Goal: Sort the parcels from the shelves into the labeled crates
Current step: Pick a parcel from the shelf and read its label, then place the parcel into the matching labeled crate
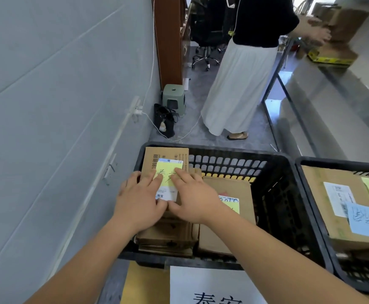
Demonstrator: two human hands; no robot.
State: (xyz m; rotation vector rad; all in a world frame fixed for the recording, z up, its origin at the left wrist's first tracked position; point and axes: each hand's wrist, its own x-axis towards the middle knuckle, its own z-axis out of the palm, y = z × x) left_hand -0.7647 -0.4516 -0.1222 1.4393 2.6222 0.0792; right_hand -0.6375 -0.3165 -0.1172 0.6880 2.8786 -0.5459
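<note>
Inside the left crate (273,172), a parcel (155,161) lies on a stack of cardboard boxes at the crate's left wall, its yellow note (168,170) facing up. Both hands rest on it. The left hand (138,200) lies flat with fingers nearly straight and spread a little, touching the parcel's left edge and the note. The right hand (193,194) lies flat likewise, fingers straight and close together, fingertips on the note; neither hand grips anything.

Risk, as judged: the parcel sits high on an uneven stack, so on release it could slide toward the lower box (234,198) beside it. Pressure on the note could peel or smear it.

A paper label (214,286) hangs on the crate's near side. A second crate (341,163) stands just to the right, holding labelled boxes. Another person (251,62) stands beyond, reaching toward a shelf (310,84).
</note>
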